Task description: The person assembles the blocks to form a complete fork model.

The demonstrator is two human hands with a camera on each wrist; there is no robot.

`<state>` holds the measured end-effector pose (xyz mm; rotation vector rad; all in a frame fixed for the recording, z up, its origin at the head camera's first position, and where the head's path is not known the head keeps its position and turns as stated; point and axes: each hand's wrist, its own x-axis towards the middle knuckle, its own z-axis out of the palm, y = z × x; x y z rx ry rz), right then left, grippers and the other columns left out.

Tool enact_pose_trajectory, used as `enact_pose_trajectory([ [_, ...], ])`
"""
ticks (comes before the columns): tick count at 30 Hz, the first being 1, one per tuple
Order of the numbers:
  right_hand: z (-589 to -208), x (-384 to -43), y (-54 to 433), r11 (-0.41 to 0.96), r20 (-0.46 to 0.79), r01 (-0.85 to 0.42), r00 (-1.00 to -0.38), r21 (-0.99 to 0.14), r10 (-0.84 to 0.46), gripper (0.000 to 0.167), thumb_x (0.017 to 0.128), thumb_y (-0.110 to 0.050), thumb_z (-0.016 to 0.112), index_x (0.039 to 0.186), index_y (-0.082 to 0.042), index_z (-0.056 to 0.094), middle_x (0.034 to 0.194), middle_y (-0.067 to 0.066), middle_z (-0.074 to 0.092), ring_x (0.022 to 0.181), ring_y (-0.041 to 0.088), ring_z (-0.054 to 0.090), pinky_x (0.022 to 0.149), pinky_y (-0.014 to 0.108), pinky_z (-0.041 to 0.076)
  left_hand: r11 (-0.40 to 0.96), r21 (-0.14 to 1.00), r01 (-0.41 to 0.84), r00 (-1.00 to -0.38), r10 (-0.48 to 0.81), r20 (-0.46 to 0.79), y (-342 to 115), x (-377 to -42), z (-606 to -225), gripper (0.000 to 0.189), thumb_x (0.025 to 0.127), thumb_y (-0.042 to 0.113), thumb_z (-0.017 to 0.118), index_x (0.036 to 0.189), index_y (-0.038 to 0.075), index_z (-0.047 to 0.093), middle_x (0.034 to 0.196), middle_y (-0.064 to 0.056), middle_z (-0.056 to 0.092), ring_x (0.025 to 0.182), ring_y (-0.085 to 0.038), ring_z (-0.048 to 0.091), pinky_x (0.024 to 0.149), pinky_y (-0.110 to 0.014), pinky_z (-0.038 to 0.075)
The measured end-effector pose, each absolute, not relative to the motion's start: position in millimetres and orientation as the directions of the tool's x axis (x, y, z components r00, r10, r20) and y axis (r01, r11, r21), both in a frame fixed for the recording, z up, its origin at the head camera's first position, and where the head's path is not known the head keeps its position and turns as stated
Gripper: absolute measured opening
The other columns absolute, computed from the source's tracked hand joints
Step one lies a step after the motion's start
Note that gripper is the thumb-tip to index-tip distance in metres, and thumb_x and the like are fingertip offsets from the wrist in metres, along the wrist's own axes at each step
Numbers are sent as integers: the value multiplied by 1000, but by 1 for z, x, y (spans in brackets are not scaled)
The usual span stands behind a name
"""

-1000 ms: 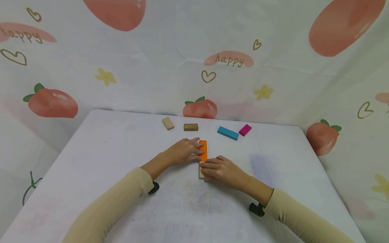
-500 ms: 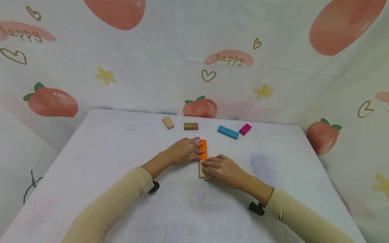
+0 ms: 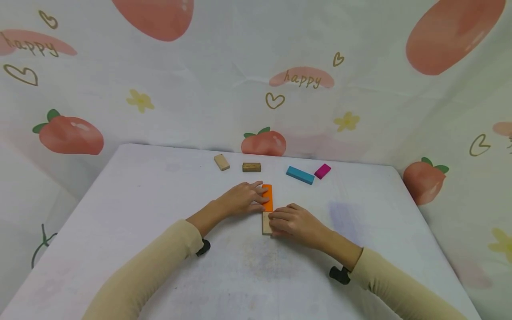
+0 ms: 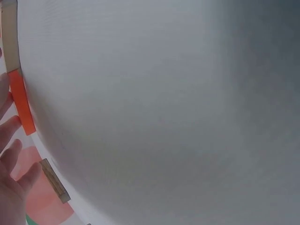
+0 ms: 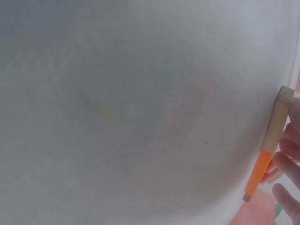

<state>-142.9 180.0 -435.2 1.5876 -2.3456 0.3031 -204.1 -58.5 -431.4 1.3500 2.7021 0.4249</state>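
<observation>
An orange wooden block [image 3: 270,195] and a plain pale wooden block [image 3: 266,225] lie flat, end to end, near the middle of the table. The spread, fairly straight fingers of my left hand [image 3: 240,199] rest on the orange block from its left side. My right hand [image 3: 298,224] lies at the right side of the pale block, its relaxed fingertips over that edge and covering part of it. In the left wrist view the orange block [image 4: 22,103] meets the pale block [image 4: 10,42] end on. The right wrist view also shows the pale block [image 5: 275,126] in line with the orange block [image 5: 257,174].
Along the back of the white table [image 3: 160,275] lie a small pale block [image 3: 222,162], a brown block [image 3: 251,167], a blue block [image 3: 300,175] and a magenta block [image 3: 322,171]. Behind them hangs a printed cloth [image 3: 200,89].
My right fingers have drawn back slightly to the right, so more of the pale block shows. My left hand and the blocks look unmoved.
</observation>
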Motion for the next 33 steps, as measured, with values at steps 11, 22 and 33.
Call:
enact_pose_trajectory([
  [11, -436, -143, 181, 384, 335, -923, -370, -28, -866, 30, 83, -28, 81, 108, -12, 77, 109, 2, 74, 105, 17, 69, 90, 37, 55, 580, 287, 762, -612, 790, 29, -59, -202, -429, 41, 98, 35, 64, 133, 16, 66, 145, -8, 54, 143, -31, 38, 112, -49, 37],
  [22, -435, -142, 183, 376, 326, -925, -374, -62, -868, 33, 84, -29, 82, 111, -11, 75, 112, 3, 73, 107, 18, 68, 90, 37, 55, 582, 215, 784, -602, 798, 38, -57, -196, -428, 51, 96, 46, 63, 136, 14, 64, 143, -7, 56, 139, -29, 44, 108, -52, 40],
  [33, -421, -167, 211, 643, 233, -761, -643, -86, -730, 43, 87, -28, 77, 123, -6, 70, 127, 12, 67, 116, 27, 64, 98, 49, 50, 579, 218, 786, -591, 807, -10, -56, -193, -426, 55, 96, 48, 61, 139, 13, 61, 147, -8, 52, 139, -25, 45, 111, -52, 38],
])
